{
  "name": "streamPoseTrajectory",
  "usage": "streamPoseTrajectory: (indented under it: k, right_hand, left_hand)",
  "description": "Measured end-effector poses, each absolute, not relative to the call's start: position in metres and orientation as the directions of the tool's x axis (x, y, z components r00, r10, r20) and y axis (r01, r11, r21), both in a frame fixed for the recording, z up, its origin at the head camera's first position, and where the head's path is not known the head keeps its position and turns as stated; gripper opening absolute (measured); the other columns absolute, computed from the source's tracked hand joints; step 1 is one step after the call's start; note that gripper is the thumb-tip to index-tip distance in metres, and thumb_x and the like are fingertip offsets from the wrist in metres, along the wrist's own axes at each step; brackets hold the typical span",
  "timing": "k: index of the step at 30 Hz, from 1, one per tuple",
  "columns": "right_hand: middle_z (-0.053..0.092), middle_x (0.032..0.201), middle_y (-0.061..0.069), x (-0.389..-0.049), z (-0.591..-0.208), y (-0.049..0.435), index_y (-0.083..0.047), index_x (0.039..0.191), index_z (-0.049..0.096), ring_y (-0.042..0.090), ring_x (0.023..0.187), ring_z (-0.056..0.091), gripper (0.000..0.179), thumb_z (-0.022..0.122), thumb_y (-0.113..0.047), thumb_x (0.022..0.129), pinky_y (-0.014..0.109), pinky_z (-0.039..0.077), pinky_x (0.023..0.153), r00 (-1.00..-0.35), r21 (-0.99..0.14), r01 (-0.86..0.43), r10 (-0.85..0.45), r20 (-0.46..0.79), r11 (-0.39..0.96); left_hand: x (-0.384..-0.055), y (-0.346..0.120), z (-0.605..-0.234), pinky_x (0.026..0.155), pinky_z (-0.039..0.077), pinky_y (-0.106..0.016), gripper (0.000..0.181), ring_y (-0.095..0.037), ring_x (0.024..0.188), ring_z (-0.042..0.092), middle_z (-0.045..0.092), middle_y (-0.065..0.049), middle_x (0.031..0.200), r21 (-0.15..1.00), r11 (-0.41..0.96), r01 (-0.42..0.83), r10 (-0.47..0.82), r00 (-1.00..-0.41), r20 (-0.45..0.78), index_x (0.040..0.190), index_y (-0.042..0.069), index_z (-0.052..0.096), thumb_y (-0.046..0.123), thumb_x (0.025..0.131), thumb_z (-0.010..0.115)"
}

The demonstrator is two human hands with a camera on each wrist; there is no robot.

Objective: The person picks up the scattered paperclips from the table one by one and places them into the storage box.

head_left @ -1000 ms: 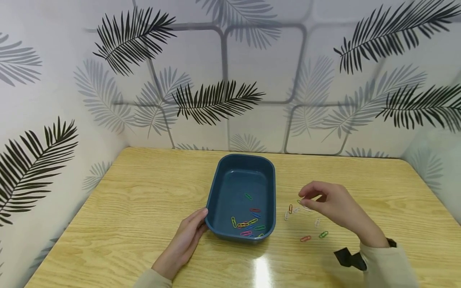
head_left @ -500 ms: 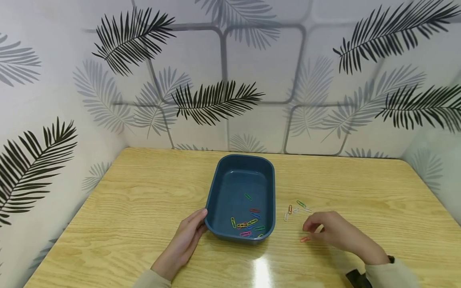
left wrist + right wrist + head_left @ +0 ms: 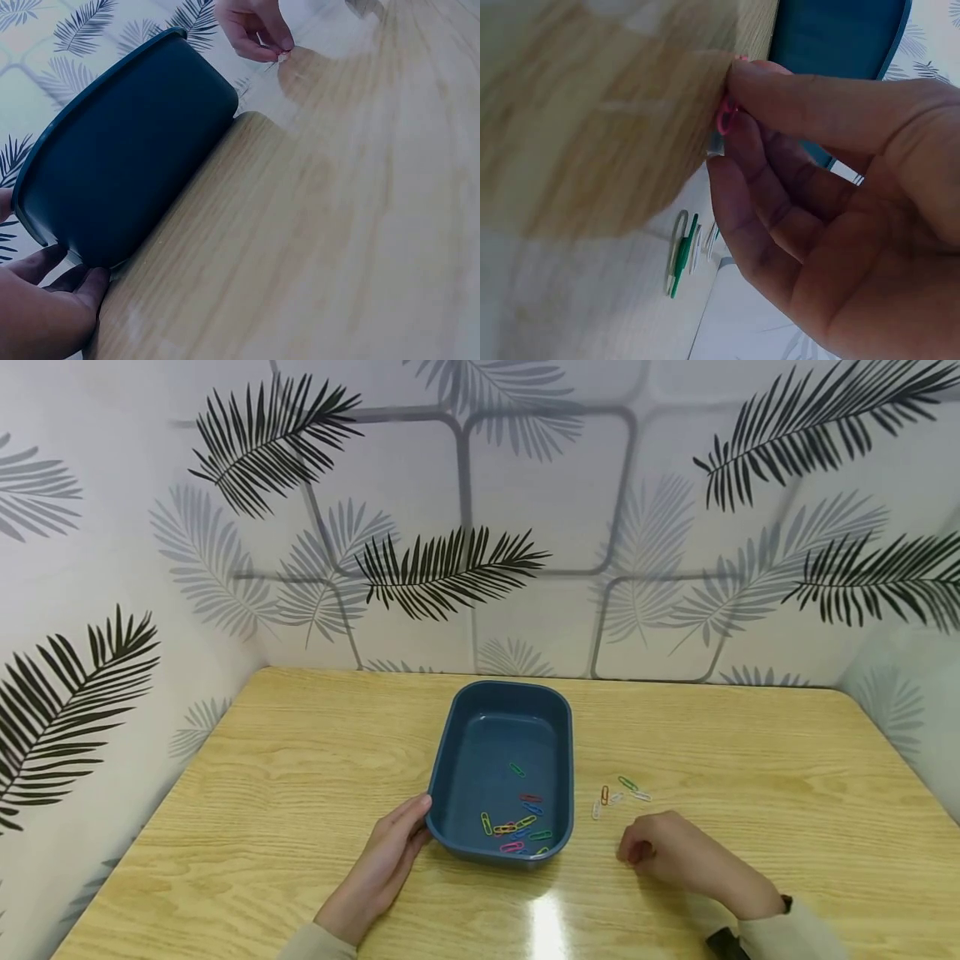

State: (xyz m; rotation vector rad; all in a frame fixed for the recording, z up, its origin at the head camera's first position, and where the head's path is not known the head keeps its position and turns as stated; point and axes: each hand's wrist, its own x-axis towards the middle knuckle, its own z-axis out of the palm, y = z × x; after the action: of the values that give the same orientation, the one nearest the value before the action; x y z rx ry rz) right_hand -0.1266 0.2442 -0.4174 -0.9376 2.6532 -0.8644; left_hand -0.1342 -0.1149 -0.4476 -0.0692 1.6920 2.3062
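A dark blue rectangular bin point(image 3: 501, 752) stands on the table with several coloured paper clips lying in it, mostly towards its near end. My left hand point(image 3: 382, 864) holds its near-left corner; in the left wrist view one digit is up at the rim and fingertips point(image 3: 91, 281) are down by the base. To the right of the bin, my right hand point(image 3: 675, 856) is low over the table. Its thumb and fingers pinch a pink paper clip point(image 3: 726, 116), with a small pale piece showing beside it; the fingers partly hide both.
Just beyond the right hand lies a small group of loose clips: a green paper clip point(image 3: 627, 783), a red paper clip point(image 3: 604, 795) and several white ones. The wooden table point(image 3: 322, 735) meets a leaf-patterned wall point(image 3: 525, 635) at its far edge.
My right hand came down from the loose clips towards the near side and took hold of the pink clip. The white and green clips beside it no longer show. The left hand stays put.
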Motion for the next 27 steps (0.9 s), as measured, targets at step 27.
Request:
streamPoseTrajectory:
  k: [27]
  right_hand:
    - [0.062,0.075,-0.002,-0.179,-0.371,0.243,-0.006,0.083,0.061,0.023,0.072,0.061,0.012,0.061,0.004,0.09,0.028,0.049,0.063,-0.837,-0.68,-0.354,-0.542,-0.076,0.642]
  left_hand:
    - [-0.134,-0.114,-0.447,0.1,0.041,-0.029,0.057,-0.021,0.123,0.046,0.044,-0.02,0.14,0.931,-0.267,-0.249,0.188,-0.961,-0.204,0.138,-0.011,0.043,0.029,0.099,0.055]
